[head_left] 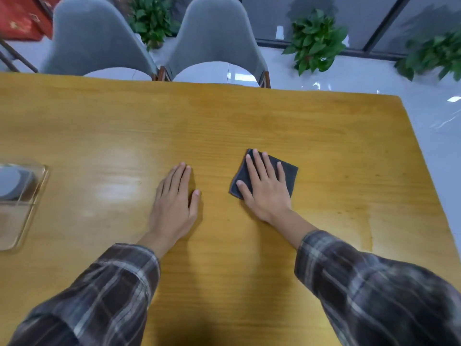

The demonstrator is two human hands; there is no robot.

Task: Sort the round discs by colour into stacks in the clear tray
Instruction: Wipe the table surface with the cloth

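The clear tray point(37, 193) lies at the table's left edge, partly cut off by the frame. Inside it sit grey round discs point(10, 183), a light one in front of a darker one. My left hand point(174, 203) rests flat on the wooden table near the middle, fingers straight, holding nothing. My right hand point(264, 186) presses flat on a folded dark grey cloth point(287, 171) to the right of centre. Both hands are far to the right of the tray.
The yellow wooden table point(224, 121) ends at a far edge and a right edge. Two grey chairs point(214, 41) stand behind the far edge. Potted plants point(316, 41) stand on the floor beyond.
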